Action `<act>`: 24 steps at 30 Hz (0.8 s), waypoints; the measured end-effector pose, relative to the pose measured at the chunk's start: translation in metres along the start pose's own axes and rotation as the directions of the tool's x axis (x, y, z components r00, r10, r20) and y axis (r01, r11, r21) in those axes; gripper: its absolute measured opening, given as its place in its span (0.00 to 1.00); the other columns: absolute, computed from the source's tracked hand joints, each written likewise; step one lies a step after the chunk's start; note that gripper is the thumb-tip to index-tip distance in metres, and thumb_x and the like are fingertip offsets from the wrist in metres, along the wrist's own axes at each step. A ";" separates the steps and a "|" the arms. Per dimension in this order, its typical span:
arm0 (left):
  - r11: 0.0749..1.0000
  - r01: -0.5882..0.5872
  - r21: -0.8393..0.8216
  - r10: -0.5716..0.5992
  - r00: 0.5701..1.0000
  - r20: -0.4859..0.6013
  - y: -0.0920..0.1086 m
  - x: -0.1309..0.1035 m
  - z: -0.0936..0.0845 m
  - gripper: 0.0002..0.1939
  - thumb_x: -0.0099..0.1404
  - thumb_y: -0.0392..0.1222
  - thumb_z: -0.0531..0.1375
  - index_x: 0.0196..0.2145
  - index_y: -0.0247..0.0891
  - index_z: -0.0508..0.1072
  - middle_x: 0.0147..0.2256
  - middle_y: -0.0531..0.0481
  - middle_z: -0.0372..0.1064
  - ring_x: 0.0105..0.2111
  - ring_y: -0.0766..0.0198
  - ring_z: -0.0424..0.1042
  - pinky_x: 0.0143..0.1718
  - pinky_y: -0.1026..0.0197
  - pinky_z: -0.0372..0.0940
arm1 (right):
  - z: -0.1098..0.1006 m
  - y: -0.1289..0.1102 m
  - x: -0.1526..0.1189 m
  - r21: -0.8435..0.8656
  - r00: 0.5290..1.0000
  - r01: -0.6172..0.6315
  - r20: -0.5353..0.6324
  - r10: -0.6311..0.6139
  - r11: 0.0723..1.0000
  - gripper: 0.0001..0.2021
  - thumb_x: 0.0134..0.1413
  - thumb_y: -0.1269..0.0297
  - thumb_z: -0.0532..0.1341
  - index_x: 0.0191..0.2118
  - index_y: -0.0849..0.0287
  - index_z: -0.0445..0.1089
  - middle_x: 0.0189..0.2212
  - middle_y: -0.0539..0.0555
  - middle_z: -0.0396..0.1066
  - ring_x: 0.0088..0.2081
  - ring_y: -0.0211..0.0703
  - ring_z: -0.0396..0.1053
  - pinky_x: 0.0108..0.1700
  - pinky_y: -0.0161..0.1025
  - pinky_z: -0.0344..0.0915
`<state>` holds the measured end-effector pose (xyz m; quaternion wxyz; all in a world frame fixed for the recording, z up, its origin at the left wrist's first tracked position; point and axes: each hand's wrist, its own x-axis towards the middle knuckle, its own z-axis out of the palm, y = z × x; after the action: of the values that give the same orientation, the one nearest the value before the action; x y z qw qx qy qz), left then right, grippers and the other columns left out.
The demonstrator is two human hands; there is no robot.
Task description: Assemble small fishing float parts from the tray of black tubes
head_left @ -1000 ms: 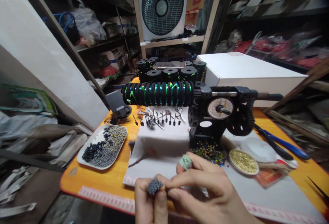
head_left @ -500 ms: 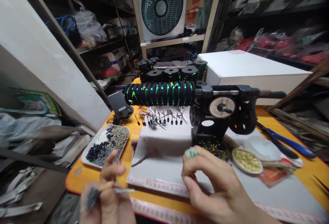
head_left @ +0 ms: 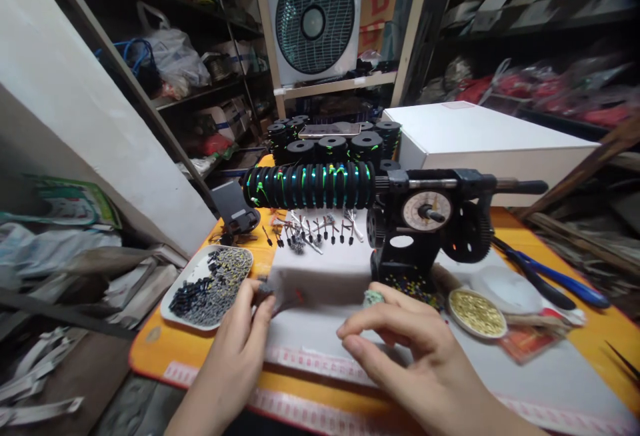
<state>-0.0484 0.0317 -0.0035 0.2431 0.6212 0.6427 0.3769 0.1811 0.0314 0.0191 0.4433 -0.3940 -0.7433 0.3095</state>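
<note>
My left hand [head_left: 235, 336] is over the left edge of the white sheet [head_left: 320, 329], thumb and index finger closed around a small dark grey piece [head_left: 266, 285]. A reddish-brown strand [head_left: 290, 303] lies by those fingertips; whether it joins the piece I cannot tell. My right hand [head_left: 410, 349] hovers over the sheet's right side, thumb and index tips nearly together; anything between them is too small to make out. A pale green lump [head_left: 373, 298] sits on one of its fingers. Beyond both hands, a black ribbed roller [head_left: 310, 184] wound with green strands extends from a geared winder with a dial [head_left: 427, 211].
A white tray [head_left: 167, 309] of small black and grey parts stands left. Short brown-and-black pieces [head_left: 315, 231] lie below the roller. To the right are a dish [head_left: 477, 314] of gold-coloured bits and blue-handled pliers [head_left: 565, 279]. Black spools [head_left: 333, 148] and a white box [head_left: 490, 133] stand behind.
My left hand has moved up and right to the sheet's left edge; the thin whitish rod and dark clump at it before no longer show. My right thumb and index finger have extended leftward.
</note>
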 end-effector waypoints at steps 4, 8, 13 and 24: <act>0.983 -0.086 0.165 0.069 0.992 0.104 0.001 0.014 0.002 0.05 0.64 0.43 0.61 0.31 0.42 0.70 0.29 0.49 0.70 0.31 0.53 0.70 0.35 0.53 0.61 | 0.001 0.001 0.001 0.068 1.000 -0.031 0.006 0.031 0.997 0.07 0.60 0.67 0.61 0.31 0.55 0.74 0.24 0.48 0.68 0.27 0.38 0.65 0.29 0.33 0.61; 0.971 -0.130 0.201 0.113 0.989 0.092 0.008 0.013 0.005 0.08 0.63 0.43 0.61 0.26 0.41 0.72 0.27 0.49 0.67 0.29 0.53 0.68 0.33 0.55 0.59 | 0.001 0.001 0.002 0.139 0.998 -0.059 0.032 0.056 0.988 0.08 0.61 0.67 0.60 0.31 0.56 0.74 0.25 0.49 0.69 0.29 0.37 0.65 0.29 0.32 0.61; 0.915 0.077 -0.397 -0.081 0.997 0.007 0.030 -0.019 0.024 0.06 0.61 0.45 0.64 0.29 0.42 0.74 0.31 0.52 0.73 0.32 0.60 0.72 0.31 0.63 0.64 | 0.004 0.002 0.001 0.138 0.998 -0.063 0.024 0.060 0.988 0.07 0.60 0.68 0.62 0.32 0.57 0.76 0.25 0.50 0.70 0.28 0.38 0.66 0.30 0.34 0.61; 0.759 -0.075 -0.647 -0.065 0.980 -0.189 0.047 -0.043 0.061 0.09 0.59 0.48 0.68 0.25 0.44 0.76 0.26 0.56 0.73 0.30 0.65 0.71 0.35 0.69 0.65 | 0.008 0.002 0.000 0.136 0.997 -0.068 -0.029 0.072 0.988 0.07 0.57 0.69 0.63 0.31 0.58 0.78 0.24 0.51 0.70 0.26 0.38 0.65 0.27 0.34 0.61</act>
<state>0.0326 -0.0019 -0.0101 0.3766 0.4588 0.4911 0.6376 0.1743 0.0312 0.0137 0.4703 -0.3941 -0.6987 0.3678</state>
